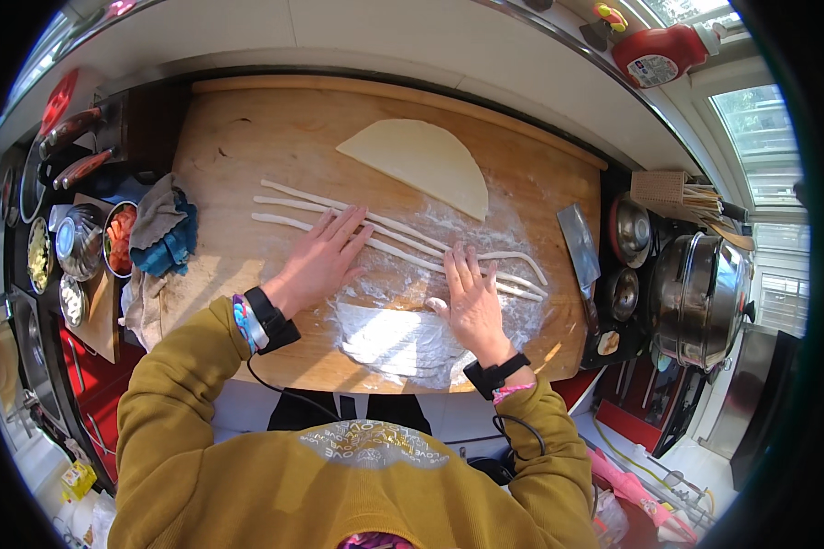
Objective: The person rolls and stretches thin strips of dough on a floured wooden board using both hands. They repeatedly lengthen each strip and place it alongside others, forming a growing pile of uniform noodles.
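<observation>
Three long, thin dough strands (412,255) lie side by side across a floured wooden board (226,151). My left hand (328,254) rests flat across their left part, fingers spread a little. Further right, my right hand (470,295) lies palm down over the same strands, its thumb out to the side. Under the palms the strands are hidden. Beyond my hands is a flat half-round sheet of dough (419,161). Nearer to me, a heavily floured piece of dough (398,343) sits in bright sunlight, with parallel cut lines in it.
A cleaver (580,250) lies at the board's right edge, beside metal bowls (630,226) and a steel steamer pot (697,302). To the left are a crumpled cloth (161,226), a bowl of chopped tomato (119,237) and a knife block (144,130). A long rolling pin (384,89) borders the back.
</observation>
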Tool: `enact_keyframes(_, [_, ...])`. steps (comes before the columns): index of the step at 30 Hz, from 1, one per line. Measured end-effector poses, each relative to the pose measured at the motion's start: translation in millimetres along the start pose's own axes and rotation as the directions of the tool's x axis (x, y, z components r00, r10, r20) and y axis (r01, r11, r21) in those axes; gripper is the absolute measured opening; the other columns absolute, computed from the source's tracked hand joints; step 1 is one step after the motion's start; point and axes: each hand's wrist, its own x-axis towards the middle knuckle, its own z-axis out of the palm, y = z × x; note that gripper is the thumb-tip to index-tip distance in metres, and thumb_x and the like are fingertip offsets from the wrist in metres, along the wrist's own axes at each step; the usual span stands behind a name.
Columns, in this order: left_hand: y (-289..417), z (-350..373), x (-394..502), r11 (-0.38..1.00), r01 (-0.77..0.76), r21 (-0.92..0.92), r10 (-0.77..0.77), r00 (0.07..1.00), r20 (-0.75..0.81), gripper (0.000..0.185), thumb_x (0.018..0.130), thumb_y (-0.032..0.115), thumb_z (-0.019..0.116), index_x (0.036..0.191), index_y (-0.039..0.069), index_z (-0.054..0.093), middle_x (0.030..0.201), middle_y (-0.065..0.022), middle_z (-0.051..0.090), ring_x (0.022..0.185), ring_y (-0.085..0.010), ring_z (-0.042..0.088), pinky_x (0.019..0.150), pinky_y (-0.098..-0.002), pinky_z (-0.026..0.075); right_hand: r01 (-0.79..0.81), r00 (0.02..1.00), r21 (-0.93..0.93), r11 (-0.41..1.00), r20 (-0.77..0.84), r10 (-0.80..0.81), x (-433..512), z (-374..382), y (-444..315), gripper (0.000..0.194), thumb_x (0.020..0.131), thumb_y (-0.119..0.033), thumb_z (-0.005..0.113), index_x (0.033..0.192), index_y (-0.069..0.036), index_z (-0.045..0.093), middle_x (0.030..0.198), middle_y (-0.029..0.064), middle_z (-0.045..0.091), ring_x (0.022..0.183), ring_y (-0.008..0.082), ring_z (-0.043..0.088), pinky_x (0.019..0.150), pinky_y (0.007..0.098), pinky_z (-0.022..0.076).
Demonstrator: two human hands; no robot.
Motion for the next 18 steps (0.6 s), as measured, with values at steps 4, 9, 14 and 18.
enact_keyframes(4, [1.8, -1.6, 3.8, 1.000, 0.015, -0.005, -0.015, 0.999, -0.035, 0.072, 0.098, 0.041, 0.071, 0.155, 0.002, 0.050, 0.169, -0.0202, 0.037, 0.159, -0.0342, 0.032, 0.130, -0.0530, 0.027, -0.012, 1.000, -0.051, 0.999, -0.020, 0.011, 27.9, -4.3, -14.3, 0.095, 0.089, -0.048, 0.078, 0.163, -0.003, 0.037, 0.171, 0.0191, 0.036, 0.157, 0.0373, 0.036, 0.121, 0.0688, 0.0297])
enact_keyframes(9, [4.0, 2.6, 21.7, 1.000, 0.006, -0.029, -0.009, 0.992, -0.127, 0.074, 0.096, 0.040, 0.072, 0.156, 0.002, 0.049, 0.168, -0.0191, 0.039, 0.158, -0.0340, 0.034, 0.130, -0.0531, 0.027, 0.150, 0.963, 0.069, 0.986, -0.236, -0.130, 78.6, 3.5, -45.5, 0.094, 0.092, -0.046, 0.075, 0.164, -0.003, 0.034, 0.171, 0.0198, 0.034, 0.158, 0.0389, 0.034, 0.122, 0.0695, 0.0268])
enact_keyframes(14, [0.7, 0.8, -2.0, 0.999, -0.010, -0.044, 0.008, 1.000, -0.028, 0.076, 0.094, 0.038, 0.075, 0.156, 0.002, 0.049, 0.167, -0.0178, 0.041, 0.158, -0.0334, 0.035, 0.130, -0.0531, 0.028, 0.198, 0.980, 0.117, 0.973, -0.060, -0.192, 52.4, 8.9, -46.4, 0.096, 0.092, -0.046, 0.074, 0.166, -0.003, 0.030, 0.173, 0.0206, 0.030, 0.160, 0.0408, 0.029, 0.124, 0.0709, 0.0239])
enact_keyframes(18, [-18.0, -3.0, -4.2, 0.996, 0.085, -0.032, -0.088, 0.990, -0.114, 0.077, 0.092, 0.035, 0.077, 0.156, 0.003, 0.048, 0.167, -0.0188, 0.040, 0.157, -0.0355, 0.035, 0.130, -0.0549, 0.027, 0.011, 0.979, 0.047, 0.999, -0.204, -0.001, 39.2, 13.1, -16.2, 0.099, 0.093, -0.046, 0.075, 0.167, -0.002, 0.027, 0.176, 0.0198, 0.025, 0.163, 0.0382, 0.022, 0.124, 0.0750, 0.0162])
